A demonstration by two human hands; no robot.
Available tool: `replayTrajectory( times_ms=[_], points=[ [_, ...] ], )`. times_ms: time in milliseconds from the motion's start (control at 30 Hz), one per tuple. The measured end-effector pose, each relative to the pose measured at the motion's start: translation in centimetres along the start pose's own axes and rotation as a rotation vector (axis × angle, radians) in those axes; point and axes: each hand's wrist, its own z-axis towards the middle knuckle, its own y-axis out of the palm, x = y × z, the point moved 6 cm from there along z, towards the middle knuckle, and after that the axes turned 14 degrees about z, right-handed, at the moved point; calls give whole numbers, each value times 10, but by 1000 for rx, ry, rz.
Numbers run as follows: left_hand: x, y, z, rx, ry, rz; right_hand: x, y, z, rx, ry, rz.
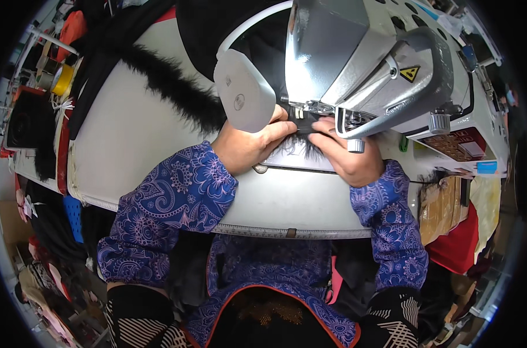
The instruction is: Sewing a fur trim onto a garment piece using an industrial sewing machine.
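Observation:
Under the head of a white and grey sewing machine (333, 52), both my hands bear on a strip of black fluffy trim. My left hand (246, 142) pinches the trim just left of the needle area; a pale round-ended plate (244, 93) covers part of it. Close on the other side, my right hand (347, 153) presses its fingertips onto the black material, partly behind the machine's guard. The long fluffy tail of the black trim (170, 84) runs off to the upper left across the white table (118, 127). The needle itself is hard to make out.
A measuring tape (263, 232) lines the table's front edge. Black cloth (234, 23) lies behind the machine. On the right are a brown taped package (440, 209) and red cloth (457, 243). A yellow tape roll (62, 79) and a black speaker-like box (26, 120) stand at left.

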Motion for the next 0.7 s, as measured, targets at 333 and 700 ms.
replayTrajectory(
  times_ms=[333,700],
  points=[
    [-5,-4,-1,52,-78,11,-9,1,11,-51,11,13],
    [-7,-1,-2,21,-61,13,-1,13,15,-30,129,-40]
  ],
)
